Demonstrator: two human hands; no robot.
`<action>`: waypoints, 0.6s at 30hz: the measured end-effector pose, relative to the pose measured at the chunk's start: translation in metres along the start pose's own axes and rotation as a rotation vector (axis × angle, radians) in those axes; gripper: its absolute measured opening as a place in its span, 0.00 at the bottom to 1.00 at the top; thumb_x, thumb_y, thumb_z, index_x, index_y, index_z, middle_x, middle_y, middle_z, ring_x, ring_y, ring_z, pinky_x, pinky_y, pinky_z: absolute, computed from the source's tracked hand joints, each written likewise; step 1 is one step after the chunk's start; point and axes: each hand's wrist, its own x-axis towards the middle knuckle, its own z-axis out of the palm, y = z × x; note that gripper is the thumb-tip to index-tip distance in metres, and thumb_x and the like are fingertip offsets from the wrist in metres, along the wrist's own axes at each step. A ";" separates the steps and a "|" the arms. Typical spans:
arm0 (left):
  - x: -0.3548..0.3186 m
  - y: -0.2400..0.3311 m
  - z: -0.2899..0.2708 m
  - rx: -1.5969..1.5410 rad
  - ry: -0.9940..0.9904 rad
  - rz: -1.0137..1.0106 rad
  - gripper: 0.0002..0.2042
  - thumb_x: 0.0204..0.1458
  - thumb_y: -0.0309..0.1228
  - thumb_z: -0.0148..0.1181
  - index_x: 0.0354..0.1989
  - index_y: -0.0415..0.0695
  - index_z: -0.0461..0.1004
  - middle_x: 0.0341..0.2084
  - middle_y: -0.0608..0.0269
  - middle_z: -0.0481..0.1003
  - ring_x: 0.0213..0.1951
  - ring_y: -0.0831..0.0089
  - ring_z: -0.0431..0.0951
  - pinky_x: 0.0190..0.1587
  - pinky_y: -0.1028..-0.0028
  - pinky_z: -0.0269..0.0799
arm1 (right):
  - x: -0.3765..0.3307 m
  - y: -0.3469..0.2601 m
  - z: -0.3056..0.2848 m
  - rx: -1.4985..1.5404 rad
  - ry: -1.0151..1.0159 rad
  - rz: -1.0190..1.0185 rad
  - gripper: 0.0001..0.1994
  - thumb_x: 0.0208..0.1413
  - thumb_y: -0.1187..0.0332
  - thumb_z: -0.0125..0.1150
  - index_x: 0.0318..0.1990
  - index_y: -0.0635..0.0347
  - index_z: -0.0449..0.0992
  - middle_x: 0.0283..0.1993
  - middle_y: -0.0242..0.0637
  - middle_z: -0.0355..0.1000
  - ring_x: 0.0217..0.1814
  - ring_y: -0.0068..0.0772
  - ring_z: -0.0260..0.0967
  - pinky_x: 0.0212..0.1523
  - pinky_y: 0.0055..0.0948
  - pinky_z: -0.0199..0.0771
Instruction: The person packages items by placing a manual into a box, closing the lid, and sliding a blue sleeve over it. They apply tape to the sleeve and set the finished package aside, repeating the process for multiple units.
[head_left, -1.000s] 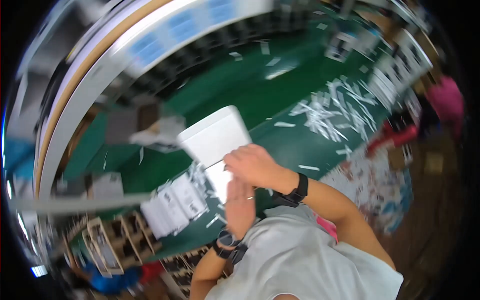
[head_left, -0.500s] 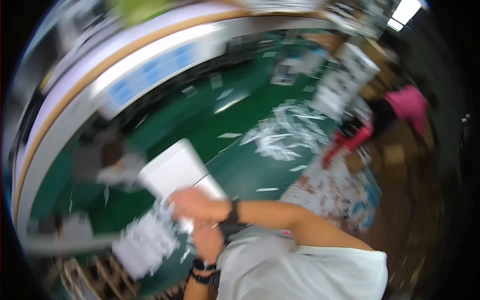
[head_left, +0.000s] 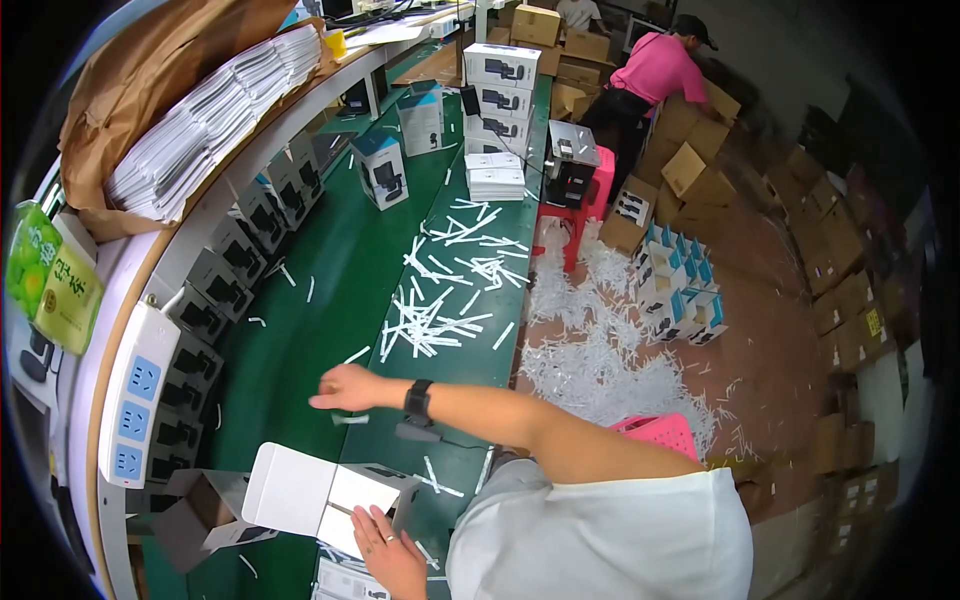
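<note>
My left hand (head_left: pixel 390 552) lies with fingers stretched out on a white cardboard box (head_left: pixel 365 493), whose large flap (head_left: pixel 287 490) stands folded out to the left. Beyond the box, my right hand (head_left: pixel 350 388) hovers over the green work surface with its fingers curled together. Whatever they may hold is hidden. Just below that hand is a short white paper strip (head_left: pixel 350 420), seemingly apart from it. A small dark device with a cord (head_left: pixel 418 432) lies under my right wrist. Another box (head_left: pixel 205 515), open and dark inside, sits to the left of the white one.
Loose paper strips (head_left: pixel 430 325) litter the green bench (head_left: pixel 300 340). Printed boxes (head_left: pixel 500 100) are stacked at its far end, with more along the left. A power strip (head_left: pixel 132 400) is on the shelf edge. A person in pink (head_left: pixel 660 70) bends over cartons; shredded paper covers the floor (head_left: pixel 740 350).
The view has swung and sharpened. My hands, close together at the white box before, are now apart: the right is farther out over the bench, the left rests on the box.
</note>
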 end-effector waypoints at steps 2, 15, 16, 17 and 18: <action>0.000 -0.003 -0.008 -0.027 -0.003 -0.020 0.35 0.50 0.24 0.57 0.69 0.34 0.55 0.69 0.37 0.53 0.69 0.38 0.53 0.69 0.50 0.49 | 0.022 -0.039 0.029 0.396 0.046 -0.057 0.21 0.66 0.51 0.51 0.46 0.63 0.78 0.31 0.35 0.78 0.27 0.29 0.72 0.32 0.30 0.74; -0.041 -0.038 0.049 -1.167 0.775 -0.547 0.16 0.63 0.32 0.49 0.49 0.30 0.74 0.46 0.58 0.75 0.47 0.70 0.74 0.53 0.68 0.69 | -0.081 -0.122 0.075 -0.157 -0.504 -0.688 0.14 0.62 0.56 0.50 0.34 0.54 0.75 0.32 0.42 0.74 0.39 0.50 0.73 0.37 0.48 0.72; -0.047 -0.032 0.041 -1.010 0.789 -0.592 0.14 0.61 0.29 0.52 0.48 0.31 0.74 0.42 0.60 0.76 0.43 0.72 0.75 0.48 0.69 0.71 | -0.080 -0.126 0.079 -0.062 -0.575 -0.713 0.10 0.57 0.58 0.53 0.36 0.55 0.72 0.35 0.40 0.72 0.41 0.48 0.72 0.38 0.47 0.71; -0.061 -0.037 0.052 -0.998 0.733 -0.657 0.12 0.58 0.27 0.56 0.46 0.34 0.75 0.38 0.64 0.76 0.37 0.77 0.72 0.39 0.72 0.70 | -0.081 -0.125 0.081 -0.104 -0.554 -0.731 0.10 0.56 0.59 0.54 0.35 0.55 0.72 0.37 0.40 0.72 0.42 0.47 0.72 0.38 0.47 0.71; -0.051 -0.024 0.057 -1.154 0.847 -0.669 0.07 0.57 0.27 0.57 0.39 0.37 0.76 0.33 0.68 0.75 0.33 0.78 0.69 0.34 0.75 0.65 | -0.082 -0.121 0.078 -0.135 -0.543 -0.758 0.09 0.55 0.60 0.55 0.35 0.55 0.72 0.39 0.40 0.72 0.43 0.46 0.72 0.38 0.46 0.72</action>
